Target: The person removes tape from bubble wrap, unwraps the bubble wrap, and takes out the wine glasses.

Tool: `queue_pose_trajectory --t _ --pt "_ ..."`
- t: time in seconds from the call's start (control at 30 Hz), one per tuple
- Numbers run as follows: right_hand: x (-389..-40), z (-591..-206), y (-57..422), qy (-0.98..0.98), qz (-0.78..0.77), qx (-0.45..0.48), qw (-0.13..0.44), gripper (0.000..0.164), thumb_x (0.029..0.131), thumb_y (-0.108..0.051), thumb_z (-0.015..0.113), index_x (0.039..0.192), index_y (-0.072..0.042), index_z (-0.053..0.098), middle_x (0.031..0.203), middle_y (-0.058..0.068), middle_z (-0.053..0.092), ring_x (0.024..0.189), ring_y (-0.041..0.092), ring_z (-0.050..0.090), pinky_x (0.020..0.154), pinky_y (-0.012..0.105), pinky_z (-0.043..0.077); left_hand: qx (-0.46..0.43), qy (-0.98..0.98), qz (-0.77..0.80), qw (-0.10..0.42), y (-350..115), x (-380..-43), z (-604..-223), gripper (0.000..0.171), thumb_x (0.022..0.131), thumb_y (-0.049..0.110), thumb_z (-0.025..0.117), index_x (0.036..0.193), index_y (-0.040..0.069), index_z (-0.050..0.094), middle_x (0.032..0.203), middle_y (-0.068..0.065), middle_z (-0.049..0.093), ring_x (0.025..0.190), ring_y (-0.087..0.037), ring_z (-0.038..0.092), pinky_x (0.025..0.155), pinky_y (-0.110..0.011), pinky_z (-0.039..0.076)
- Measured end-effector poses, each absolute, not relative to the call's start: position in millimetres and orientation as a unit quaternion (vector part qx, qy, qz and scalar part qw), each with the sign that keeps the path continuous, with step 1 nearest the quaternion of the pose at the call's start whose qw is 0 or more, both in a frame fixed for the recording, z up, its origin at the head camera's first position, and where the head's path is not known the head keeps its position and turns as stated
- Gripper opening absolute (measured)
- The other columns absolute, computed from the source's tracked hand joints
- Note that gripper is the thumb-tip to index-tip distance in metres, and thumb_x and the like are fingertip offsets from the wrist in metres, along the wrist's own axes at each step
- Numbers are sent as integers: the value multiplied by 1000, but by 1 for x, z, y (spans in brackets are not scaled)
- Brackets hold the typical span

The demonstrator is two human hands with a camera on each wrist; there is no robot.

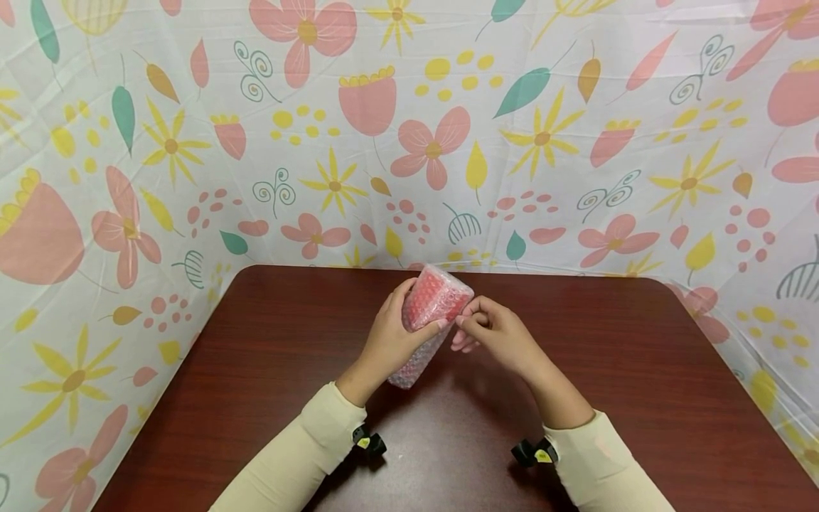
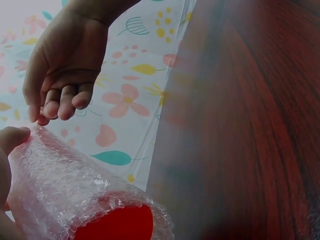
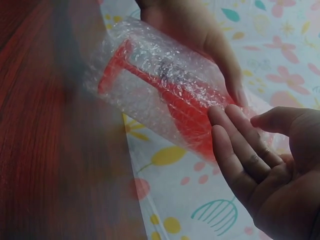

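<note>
A red stemmed goblet (image 3: 187, 112) shows through clear bubble wrap (image 1: 419, 359) in the right wrist view, its flat foot and thin stem toward the near end. My left hand (image 1: 387, 341) grips the wrapped bundle around its side, thumb across the front, holding it tilted above the table. At the bundle's upper right edge, my right hand (image 1: 502, 338) pinches the wrap between thumb and index finger, its other fingers loosely extended. The left wrist view looks onto the red foot (image 2: 120, 225) at the bundle's end.
The dark reddish wood table (image 1: 288, 306) lies beneath both hands. A white cloth with flowers and leaves (image 1: 435, 149) hangs behind the table and along its sides. Small black cameras (image 1: 371, 442) are strapped at both cream sleeves (image 1: 608, 455).
</note>
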State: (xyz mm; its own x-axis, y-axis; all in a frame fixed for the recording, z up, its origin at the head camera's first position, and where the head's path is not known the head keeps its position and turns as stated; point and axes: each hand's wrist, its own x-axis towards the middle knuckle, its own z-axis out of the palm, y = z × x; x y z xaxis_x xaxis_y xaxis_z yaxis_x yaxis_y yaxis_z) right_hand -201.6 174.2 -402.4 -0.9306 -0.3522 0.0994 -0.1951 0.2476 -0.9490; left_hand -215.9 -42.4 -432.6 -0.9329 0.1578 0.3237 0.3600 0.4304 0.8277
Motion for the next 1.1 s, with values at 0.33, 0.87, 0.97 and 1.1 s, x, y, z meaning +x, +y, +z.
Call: queue_pose_trajectory --t 0.33,0.87,0.97,1.1 --pt "-198 -403 171 772 -603 -184 85 23 107 -15 51 114 8 52 101 28 72 88 36 75 79 51 60 -147 -844 -505 105 -42 -214 -433 88 83 49 81 153 23 36 146 -8 50 128 -25 52 105 -49 47" --pt "-197 -403 172 772 -597 -198 93 23 108 -17 48 116 4 45 112 29 72 87 31 77 72 49 61 -144 -844 -505 105 -42 -216 -433 88 82 51 81 153 25 36 144 -6 50 126 -24 52 103 -49 48" --pt "-198 -402 172 777 -597 -180 86 23 107 -18 51 114 3 47 101 26 74 79 29 76 70 50 61 -146 -842 -509 102 -43 -216 -434 88 82 51 81 153 24 36 144 -5 49 127 -23 52 104 -48 47" --pt "-198 -400 173 780 -597 -170 78 19 106 -17 53 112 1 51 85 22 72 67 27 73 64 47 61 -149 -840 -513 97 -43 -215 -433 88 82 51 81 153 25 35 146 -4 48 127 -22 52 104 -48 47"
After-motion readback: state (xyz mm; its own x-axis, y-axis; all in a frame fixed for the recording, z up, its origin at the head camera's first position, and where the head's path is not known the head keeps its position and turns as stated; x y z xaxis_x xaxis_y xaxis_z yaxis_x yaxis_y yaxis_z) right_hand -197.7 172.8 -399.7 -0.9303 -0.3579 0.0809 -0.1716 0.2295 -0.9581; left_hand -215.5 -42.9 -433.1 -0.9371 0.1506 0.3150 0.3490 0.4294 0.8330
